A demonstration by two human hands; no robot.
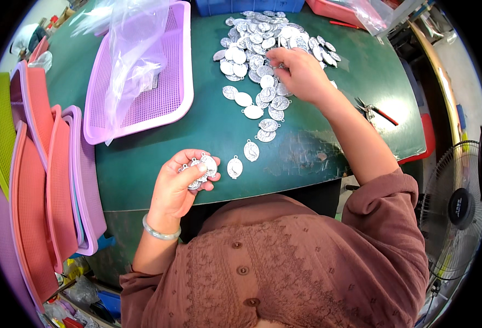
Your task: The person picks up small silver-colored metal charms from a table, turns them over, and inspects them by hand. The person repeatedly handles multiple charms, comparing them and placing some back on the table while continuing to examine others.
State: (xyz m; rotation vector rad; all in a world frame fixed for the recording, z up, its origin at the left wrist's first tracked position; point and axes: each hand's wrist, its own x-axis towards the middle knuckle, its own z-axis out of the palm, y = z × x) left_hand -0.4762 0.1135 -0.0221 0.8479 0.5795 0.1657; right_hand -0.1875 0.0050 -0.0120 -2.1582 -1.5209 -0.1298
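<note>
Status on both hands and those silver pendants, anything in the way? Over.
Left hand holding several oval pendants. Right hand at the pendant pile, grip unclear. Red-handled pliers off to the right, not between hands and pile.

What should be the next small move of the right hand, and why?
Probably pick one oval pendant from the pile: the right hand reaches over it, and the left hand holds several similar ones.

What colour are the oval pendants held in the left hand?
Silvery grey; the oval pendants in the left hand show best in the head view.
</note>
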